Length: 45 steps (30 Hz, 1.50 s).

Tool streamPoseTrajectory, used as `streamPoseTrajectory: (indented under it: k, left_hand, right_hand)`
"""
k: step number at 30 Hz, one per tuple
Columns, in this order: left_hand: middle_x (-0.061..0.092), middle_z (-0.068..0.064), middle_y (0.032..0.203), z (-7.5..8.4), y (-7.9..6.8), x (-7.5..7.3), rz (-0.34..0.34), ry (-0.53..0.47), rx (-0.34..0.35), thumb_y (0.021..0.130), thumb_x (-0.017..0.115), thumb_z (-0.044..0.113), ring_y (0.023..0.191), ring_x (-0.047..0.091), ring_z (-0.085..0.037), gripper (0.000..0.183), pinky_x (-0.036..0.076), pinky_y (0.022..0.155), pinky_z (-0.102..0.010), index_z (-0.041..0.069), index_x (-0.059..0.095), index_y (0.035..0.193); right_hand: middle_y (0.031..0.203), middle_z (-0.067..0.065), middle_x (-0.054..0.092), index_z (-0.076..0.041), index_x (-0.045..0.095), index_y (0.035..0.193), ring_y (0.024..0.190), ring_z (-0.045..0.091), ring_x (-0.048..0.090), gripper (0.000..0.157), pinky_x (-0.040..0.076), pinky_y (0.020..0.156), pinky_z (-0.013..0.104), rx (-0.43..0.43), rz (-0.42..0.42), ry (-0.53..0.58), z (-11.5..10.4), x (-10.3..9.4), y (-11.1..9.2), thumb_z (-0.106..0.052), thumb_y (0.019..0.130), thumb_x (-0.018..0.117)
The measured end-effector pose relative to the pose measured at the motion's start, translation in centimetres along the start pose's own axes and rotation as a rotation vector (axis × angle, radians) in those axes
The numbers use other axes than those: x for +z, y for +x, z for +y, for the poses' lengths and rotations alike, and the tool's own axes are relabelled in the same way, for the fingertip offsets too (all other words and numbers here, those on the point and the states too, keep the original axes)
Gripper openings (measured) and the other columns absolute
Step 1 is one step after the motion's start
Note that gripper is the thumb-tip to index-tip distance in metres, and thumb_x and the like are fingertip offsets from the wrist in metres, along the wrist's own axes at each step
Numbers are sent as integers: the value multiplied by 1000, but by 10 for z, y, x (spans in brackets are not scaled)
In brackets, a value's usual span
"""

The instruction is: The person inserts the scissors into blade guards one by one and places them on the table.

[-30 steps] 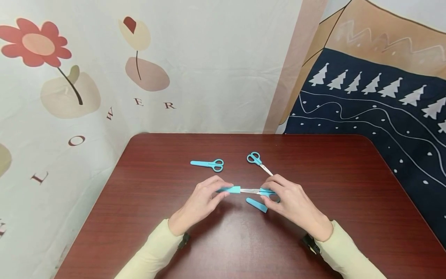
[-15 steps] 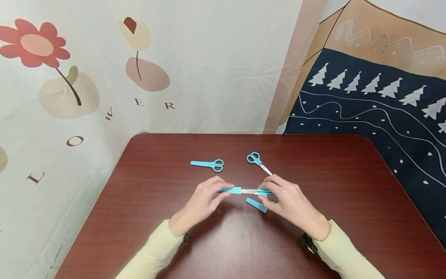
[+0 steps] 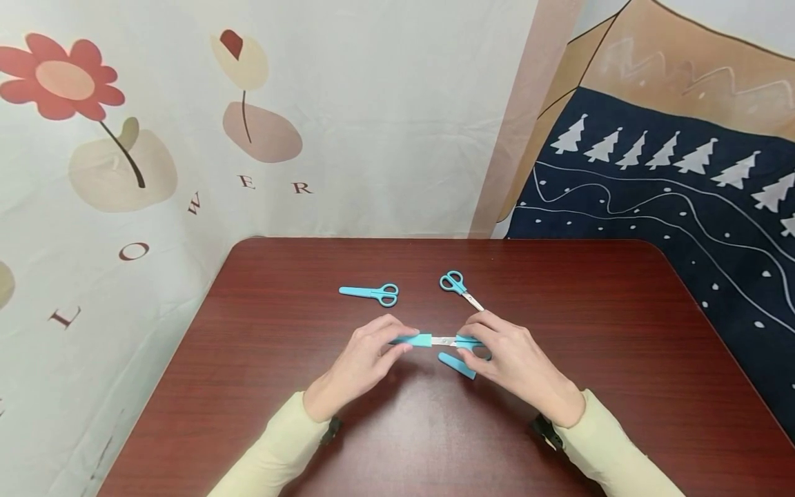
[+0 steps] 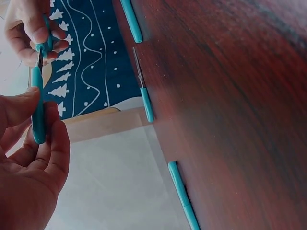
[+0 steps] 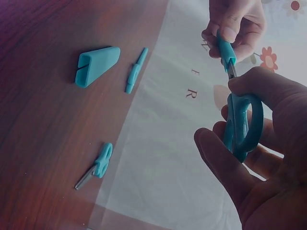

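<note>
My left hand (image 3: 368,357) pinches a light blue scissors cover (image 3: 422,340) between thumb and fingers. By their blue handles (image 5: 243,125), my right hand (image 3: 512,355) holds a pair of scissors (image 3: 444,341). The blade tips are inside the cover's open end, and a short length of bare metal shows between the two hands. Both hands are above the table. Just below the held scissors, a loose blue cover (image 3: 457,366) lies on the table; its hollow end shows in the right wrist view.
Toward the back of the brown table (image 3: 279,269) lie covered scissors (image 3: 369,293) on the left and uncovered scissors (image 3: 461,288) on the right, the latter near my right fingers. A printed cloth (image 3: 385,124) hangs behind the table.
My right hand has moved left with the scissors toward the left hand. More of the blades is inside the cover, and less metal shows. The left hand has shifted slightly right.
</note>
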<state>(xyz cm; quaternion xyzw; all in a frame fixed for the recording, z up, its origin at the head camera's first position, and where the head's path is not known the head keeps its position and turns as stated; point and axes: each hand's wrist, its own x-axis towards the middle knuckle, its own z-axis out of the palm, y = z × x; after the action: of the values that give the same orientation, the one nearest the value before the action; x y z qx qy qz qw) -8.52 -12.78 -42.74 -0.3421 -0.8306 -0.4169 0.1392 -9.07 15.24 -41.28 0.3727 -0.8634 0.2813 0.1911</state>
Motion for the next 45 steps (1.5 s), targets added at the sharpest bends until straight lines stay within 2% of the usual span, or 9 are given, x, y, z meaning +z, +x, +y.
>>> streamPoseTrajectory:
  k: [10,35,45]
  left_hand:
    - [67,1,104,3,0,0,-13,-24,-37,93,76,4,89,64,-10,22,57,75,-19,7,76,115]
    - [67,2,103,7,0,2,-25,-4,-36,94,76,7,85,61,-8,20,53,70,-17,8,76,114]
    - [67,1,102,7,0,1,-33,-43,-44,93,76,5,87,64,-10,21,55,68,-17,6,76,114]
  right_hand:
    - [99,-5,64,-12,72,99,79,3,62,22,58,70,22,-21,-13,3,-3,0,3,-10,82,84]
    - [98,-5,64,-12,72,98,77,4,62,25,58,70,21,-46,-13,0,-7,3,6,-14,80,89]
    - [96,-5,64,-10,71,98,76,5,63,25,57,70,20,-63,8,33,-7,6,7,-11,80,89]
